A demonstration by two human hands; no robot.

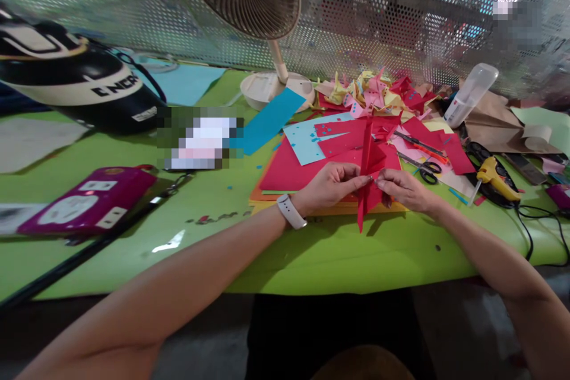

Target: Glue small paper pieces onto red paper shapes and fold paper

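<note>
Between my two hands is a folded red paper piece (pixel 364 208) with pointed flaps, held upright above a stack of coloured sheets. My left hand (pixel 332 187), with a white watch on its wrist, pinches the piece from the left. From the other side my right hand (pixel 403 189) grips it with thumb and fingers closed. Under them lies red paper (pixel 285 171) on top of orange and yellow sheets. Light blue paper (pixel 303 145) with small blue scraps rests just behind, and scissors (pixel 428 171) lie close to my right hand beside a craft knife (pixel 423 147).
A fan (pixel 278 80) stands at the back near a heap of folded paper pieces (pixel 374 92). To the right are a yellow glue gun (pixel 496 181) with its cord and a clear bottle (pixel 472 95). At left are a purple power strip (pixel 95 199) and a large black-and-white bottle (pixel 84 80).
</note>
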